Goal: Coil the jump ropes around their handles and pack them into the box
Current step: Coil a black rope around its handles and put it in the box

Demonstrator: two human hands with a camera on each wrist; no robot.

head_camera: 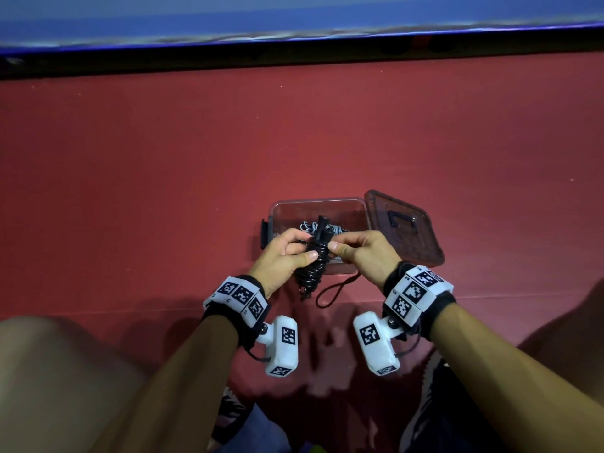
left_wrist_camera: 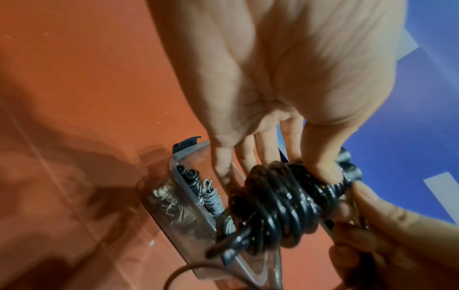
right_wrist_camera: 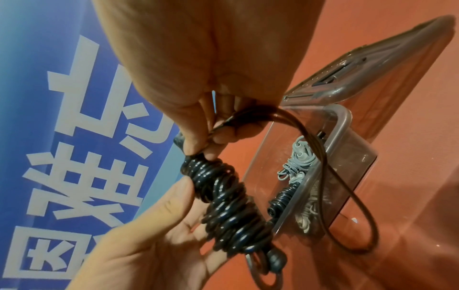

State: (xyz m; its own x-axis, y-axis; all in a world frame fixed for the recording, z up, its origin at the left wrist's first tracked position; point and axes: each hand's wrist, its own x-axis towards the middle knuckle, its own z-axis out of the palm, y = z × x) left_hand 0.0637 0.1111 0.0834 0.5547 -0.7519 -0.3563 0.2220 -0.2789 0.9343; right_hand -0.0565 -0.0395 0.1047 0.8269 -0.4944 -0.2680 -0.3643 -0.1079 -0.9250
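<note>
A black jump rope (head_camera: 315,259), coiled in many turns around its handles, is held just in front of the clear plastic box (head_camera: 277,207). My left hand (head_camera: 302,248) grips the bundle, thumb pressed on the coils (left_wrist_camera: 280,206). At the bundle's upper end my right hand (head_camera: 338,248) pinches the rope's loose tail. The tail (right_wrist_camera: 347,186) hangs down in a free loop (head_camera: 336,292). Inside the box lie a coiled grey rope (right_wrist_camera: 298,157) and another coiled black rope (right_wrist_camera: 283,196).
The box's lid (head_camera: 405,227) lies open to the right of the box, and a black latch (head_camera: 264,233) sticks out on the left side. Everything sits on a red floor (head_camera: 163,174). A blue banner (head_camera: 294,14) runs along the far edge. My knees frame the bottom corners.
</note>
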